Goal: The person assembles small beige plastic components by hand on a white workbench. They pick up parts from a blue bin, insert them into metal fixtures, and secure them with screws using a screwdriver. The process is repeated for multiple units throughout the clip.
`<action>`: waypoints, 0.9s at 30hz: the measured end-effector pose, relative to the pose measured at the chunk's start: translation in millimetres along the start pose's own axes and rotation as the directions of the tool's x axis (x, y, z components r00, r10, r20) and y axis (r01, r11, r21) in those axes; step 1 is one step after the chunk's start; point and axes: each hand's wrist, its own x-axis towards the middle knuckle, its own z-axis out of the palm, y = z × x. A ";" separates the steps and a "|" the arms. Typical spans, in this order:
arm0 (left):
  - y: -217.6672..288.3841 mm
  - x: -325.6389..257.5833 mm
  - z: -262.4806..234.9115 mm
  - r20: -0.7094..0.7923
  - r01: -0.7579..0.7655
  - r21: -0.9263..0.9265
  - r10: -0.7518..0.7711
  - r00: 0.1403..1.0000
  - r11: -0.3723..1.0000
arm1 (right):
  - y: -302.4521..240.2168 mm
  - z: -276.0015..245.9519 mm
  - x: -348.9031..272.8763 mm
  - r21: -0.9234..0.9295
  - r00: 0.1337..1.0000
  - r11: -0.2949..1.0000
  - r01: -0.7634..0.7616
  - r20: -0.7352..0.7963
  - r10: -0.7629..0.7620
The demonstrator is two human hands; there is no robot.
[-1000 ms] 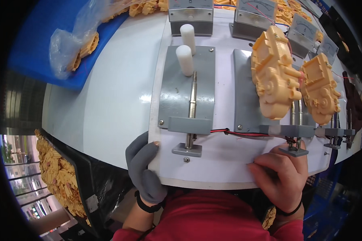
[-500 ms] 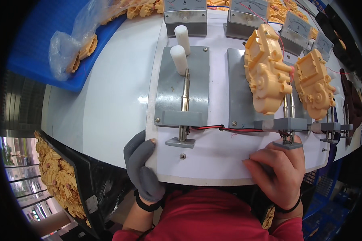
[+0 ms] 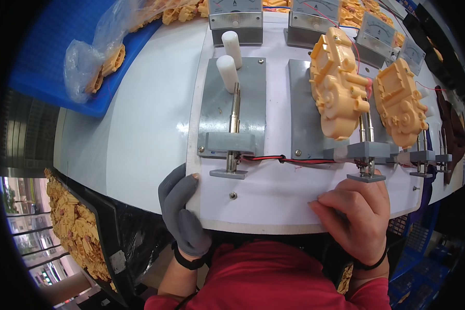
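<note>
My left hand (image 3: 183,214), in a grey glove with a bare fingertip showing, rests at the board's left front corner. Its fingers are loosely bent, apart from the thumb, with nothing in them. My bare right hand (image 3: 357,217) is curled at the front edge, thumb close to the index finger. Some of its fingers go behind the small grey end plate (image 3: 366,177) of the second fixture; contact cannot be made out. Above that plate, a yellow plastic gearbox-like housing (image 3: 338,88) stands on metal pins. The left fixture (image 3: 232,140) carries a metal pin and no housing.
A second yellow housing (image 3: 400,103) stands on the fixture to the right. Two white posts (image 3: 227,73) rise from the left base plate. Analog meters (image 3: 236,20) line the back. A blue tray (image 3: 41,67) with bagged parts is far left; a black bin of yellow parts (image 3: 72,222) is below.
The bench and fixtures appear slightly higher in the picture, as if the view tilted. Both hands keep nearly the same places and poses.
</note>
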 end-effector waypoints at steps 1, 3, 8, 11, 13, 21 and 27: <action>-0.1 0.1 0.0 0.000 -0.003 0.002 0.003 1.000 1.000 | 0.0 0.0 0.0 -0.001 1.000 1.000 0.002 0.000 -0.002; 0.4 0.2 0.0 0.000 0.003 -0.007 -0.003 1.000 1.000 | 0.2 0.8 0.2 -0.001 1.000 1.000 0.012 -0.014 -0.012; 0.3 -1.8 0.1 -0.008 0.017 -0.014 -0.018 1.000 1.000 | 0.5 1.4 -2.1 -0.030 0.999 0.999 0.041 -0.018 -0.042; 0.5 -1.9 0.0 -0.004 0.017 -0.008 -0.017 1.000 1.000 | 1.2 2.0 -2.9 -0.026 0.999 0.999 0.043 -0.021 -0.043; 0.6 -1.4 0.5 -0.009 0.018 -0.018 -0.018 1.000 1.000 | 1.6 2.0 -2.5 -0.018 0.999 0.999 0.042 -0.013 -0.042; -1.1 -1.7 0.7 -0.015 0.007 -0.014 -0.008 1.000 1.000 | 2.1 3.5 -3.5 -0.010 0.998 0.999 0.043 -0.054 -0.043; 0.4 -1.5 1.2 -0.022 0.026 -0.016 -0.026 0.999 1.000 | 0.8 3.4 -2.6 -0.012 0.998 1.000 0.028 -0.064 -0.029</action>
